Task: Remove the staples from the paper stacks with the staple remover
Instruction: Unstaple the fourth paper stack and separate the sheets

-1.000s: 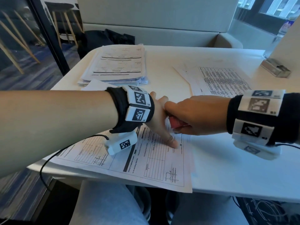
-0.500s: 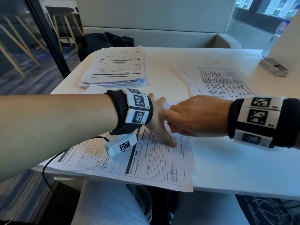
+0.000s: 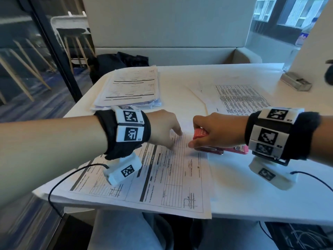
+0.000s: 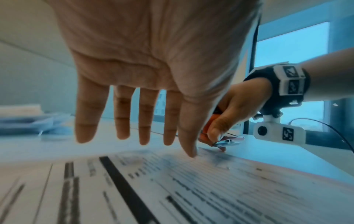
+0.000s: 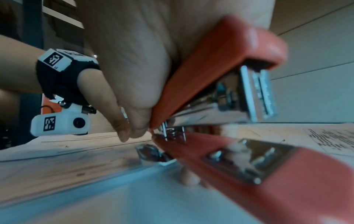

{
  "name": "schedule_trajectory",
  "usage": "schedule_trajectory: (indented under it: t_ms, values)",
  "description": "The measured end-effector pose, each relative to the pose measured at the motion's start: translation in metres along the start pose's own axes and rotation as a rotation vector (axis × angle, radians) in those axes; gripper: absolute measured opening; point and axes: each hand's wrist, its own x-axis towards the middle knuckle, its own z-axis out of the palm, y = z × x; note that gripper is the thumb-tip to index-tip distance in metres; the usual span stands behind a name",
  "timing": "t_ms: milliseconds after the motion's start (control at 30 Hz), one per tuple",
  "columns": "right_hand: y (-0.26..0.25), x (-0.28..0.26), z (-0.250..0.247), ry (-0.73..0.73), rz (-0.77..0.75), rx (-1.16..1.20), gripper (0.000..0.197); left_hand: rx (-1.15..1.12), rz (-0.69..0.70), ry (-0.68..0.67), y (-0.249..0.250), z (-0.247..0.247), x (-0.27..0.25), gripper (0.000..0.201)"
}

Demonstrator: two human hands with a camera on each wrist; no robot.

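A printed paper stack [image 3: 162, 179] lies at the table's near edge. My left hand [image 3: 164, 130] hovers over its top right part with straight, spread fingers [image 4: 145, 121]; only the thumb tip [image 4: 189, 151] touches the sheet. My right hand [image 3: 218, 131] grips a red staple remover [image 3: 200, 134], with its metal tip [image 4: 228, 141] low over the paper's right corner, just beside my left thumb. The right wrist view shows the tool's red upper arm [image 5: 220, 68] and red base [image 5: 287, 174] spread apart. No staple can be made out.
A thick pile of forms [image 3: 129, 87] sits at the back left of the white table [image 3: 261, 199]. Loose printed sheets [image 3: 239, 100] lie at the back right, near a small metal box [image 3: 295, 83]. A cable hangs off the front edge.
My left hand has lifted its pressing finger and drawn back to the left, leaving the thumb on the sheet. My right hand has turned, so more of the red tool shows.
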Motion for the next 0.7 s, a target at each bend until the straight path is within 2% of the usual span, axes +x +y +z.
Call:
schedule_trajectory:
  t_ms: [67, 167, 233, 367, 533, 700]
  values:
    - [0.002, -0.001, -0.001, 0.035, 0.010, -0.002, 0.042, -0.016, 0.058, 0.072, 0.001, -0.003, 0.000, 0.036]
    - [0.004, -0.001, 0.002, 0.093, 0.018, -0.045, 0.041, -0.053, 0.110, 0.100, 0.011, -0.004, -0.001, 0.024]
    - [0.006, 0.000, 0.005, 0.116, 0.018, -0.066, 0.043, -0.050, 0.127, 0.093, 0.020, -0.001, -0.001, 0.024]
    - [0.005, -0.002, 0.006, 0.126, -0.011, -0.079, 0.060, 0.070, 0.120, 0.044, 0.035, 0.009, 0.000, 0.027]
    - [-0.002, -0.002, 0.012, 0.051, -0.040, -0.134, 0.044, 0.146, 0.101, 0.064, 0.042, 0.014, 0.003, 0.024]
    - [-0.006, -0.005, 0.009, 0.039, -0.031, -0.225, 0.041, 0.177, 0.145, 0.117, 0.043, 0.019, 0.000, 0.019]
